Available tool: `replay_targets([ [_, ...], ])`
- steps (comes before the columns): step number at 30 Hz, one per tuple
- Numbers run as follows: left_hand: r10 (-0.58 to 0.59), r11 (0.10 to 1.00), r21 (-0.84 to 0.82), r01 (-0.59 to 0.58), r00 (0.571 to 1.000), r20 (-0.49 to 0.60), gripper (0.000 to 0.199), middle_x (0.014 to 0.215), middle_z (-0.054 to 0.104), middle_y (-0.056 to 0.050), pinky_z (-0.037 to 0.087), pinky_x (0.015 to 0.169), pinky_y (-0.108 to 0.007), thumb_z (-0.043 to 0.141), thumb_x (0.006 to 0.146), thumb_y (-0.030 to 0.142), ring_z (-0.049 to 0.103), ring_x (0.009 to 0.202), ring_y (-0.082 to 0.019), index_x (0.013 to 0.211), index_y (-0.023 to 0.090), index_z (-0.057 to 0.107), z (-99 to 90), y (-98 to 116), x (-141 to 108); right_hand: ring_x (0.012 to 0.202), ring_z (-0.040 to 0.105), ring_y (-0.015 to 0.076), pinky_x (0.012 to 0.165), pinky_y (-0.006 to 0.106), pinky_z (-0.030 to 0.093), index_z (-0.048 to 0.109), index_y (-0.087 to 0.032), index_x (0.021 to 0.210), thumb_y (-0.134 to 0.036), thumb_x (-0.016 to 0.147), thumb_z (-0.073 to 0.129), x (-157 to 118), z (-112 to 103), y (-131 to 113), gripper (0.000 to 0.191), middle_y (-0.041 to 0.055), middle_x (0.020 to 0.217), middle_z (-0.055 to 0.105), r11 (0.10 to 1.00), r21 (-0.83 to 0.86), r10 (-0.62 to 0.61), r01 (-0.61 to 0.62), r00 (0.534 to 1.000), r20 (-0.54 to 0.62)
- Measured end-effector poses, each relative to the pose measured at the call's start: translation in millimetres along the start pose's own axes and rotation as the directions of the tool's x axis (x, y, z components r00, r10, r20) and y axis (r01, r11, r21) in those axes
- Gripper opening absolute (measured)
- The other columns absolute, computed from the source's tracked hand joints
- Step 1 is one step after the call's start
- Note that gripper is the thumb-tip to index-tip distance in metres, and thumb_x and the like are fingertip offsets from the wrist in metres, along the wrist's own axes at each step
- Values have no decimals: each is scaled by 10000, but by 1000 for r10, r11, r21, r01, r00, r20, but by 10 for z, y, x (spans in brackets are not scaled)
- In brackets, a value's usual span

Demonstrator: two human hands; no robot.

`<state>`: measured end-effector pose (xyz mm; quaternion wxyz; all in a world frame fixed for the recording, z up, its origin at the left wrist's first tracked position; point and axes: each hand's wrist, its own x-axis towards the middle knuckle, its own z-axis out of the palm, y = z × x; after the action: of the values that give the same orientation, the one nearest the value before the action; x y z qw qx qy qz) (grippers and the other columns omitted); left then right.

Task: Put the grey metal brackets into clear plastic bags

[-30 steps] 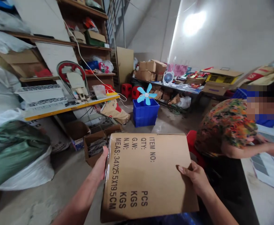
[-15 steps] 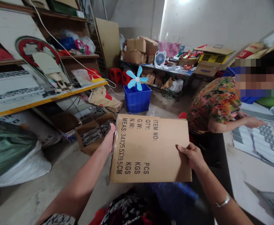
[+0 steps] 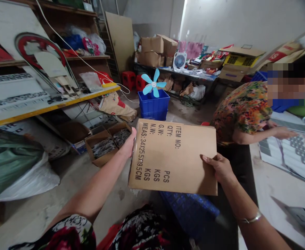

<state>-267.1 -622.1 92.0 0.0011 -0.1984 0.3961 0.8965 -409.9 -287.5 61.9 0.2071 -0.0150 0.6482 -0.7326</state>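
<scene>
Fingers (image 3: pixel 206 159) on opposite edges of cardboard carton (image 3: pixel 172 156)

Bare grey concrete floor (image 3: pixel 113 189) lies open below the left hand (image 3: pixel 129 146), beside an open brown cardboard box (image 3: pixel 100 147). A blue plastic crate (image 3: pixel 154 107) stands ahead, and a co-worker's floral sleeve (image 3: pixel 242 113) crowds the right hand's (image 3: pixel 219 168) side.

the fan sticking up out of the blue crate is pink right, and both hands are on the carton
No, the fan is light blue, not pink, as the head view shows. The rest is right: it sticks up out of the blue crate, and the left hand and right hand are both on the carton.
</scene>
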Motion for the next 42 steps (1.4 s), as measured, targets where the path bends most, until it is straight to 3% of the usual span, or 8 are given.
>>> replay_targets([
  [10,71,996,-58,-70,997,6,780,1133,625,-154,373,984,-457,225,799,666,546,1102,-299,1279,95,456,-216,-95,-51,574,591,166,503,272,472,584,-148,739,-314,491,821,-69,158,-97,381,36,686,658,992,-108,-65,65,998,4],
  [18,149,982,-114,-153,988,-47,711,1084,649,-158,340,1022,-411,233,834,600,563,1088,-265,1301,101,427,-467,-230,-191,495,532,135,422,228,400,634,-163,760,-329,541,786,-214,179,0,314,-20,570,609,916,-344,-214,207,977,17],
  [20,178,974,-137,-182,983,-46,725,1062,658,-159,346,1013,-421,231,825,616,579,1064,-267,1305,106,419,-477,-206,-251,543,570,157,457,237,440,648,-173,819,-323,559,777,-278,121,71,326,-5,630,649,912,-352,-209,211,977,45],
  [23,184,973,-135,-189,982,-44,808,1037,663,-181,388,963,-451,240,775,688,601,1019,-293,1262,83,460,-490,-124,-333,754,634,221,630,283,523,628,-203,989,-323,608,750,-394,36,146,417,37,876,698,935,-287,-167,207,973,157],
  [25,165,979,-107,-174,982,-92,815,1009,671,-185,422,925,-443,280,755,705,617,983,-297,1213,67,500,-486,-53,-361,811,638,232,690,290,531,622,-214,1012,-322,621,743,-462,-4,156,424,37,926,695,926,-302,-175,229,965,194],
  [29,150,988,-3,-155,960,-234,737,920,697,-165,478,846,-405,371,755,671,649,898,-286,1128,63,557,-381,84,-343,728,645,215,614,263,534,627,-209,993,-330,615,745,-505,-50,114,414,24,851,704,871,-402,-223,283,956,189],
  [36,45,999,7,-44,981,-188,594,938,700,-139,477,861,-368,433,801,563,637,942,-266,1096,71,585,-63,177,-273,767,648,229,633,282,541,602,-195,1024,-354,620,738,-408,-155,71,454,54,890,700,899,-358,-215,252,967,141],
  [42,-11,1000,-26,6,980,-198,534,958,696,-140,480,850,-404,519,776,510,636,939,-283,1084,80,591,-74,70,-201,666,628,208,536,268,508,589,-180,997,-388,614,738,-358,-216,41,461,57,813,688,893,-394,-182,216,975,124],
])
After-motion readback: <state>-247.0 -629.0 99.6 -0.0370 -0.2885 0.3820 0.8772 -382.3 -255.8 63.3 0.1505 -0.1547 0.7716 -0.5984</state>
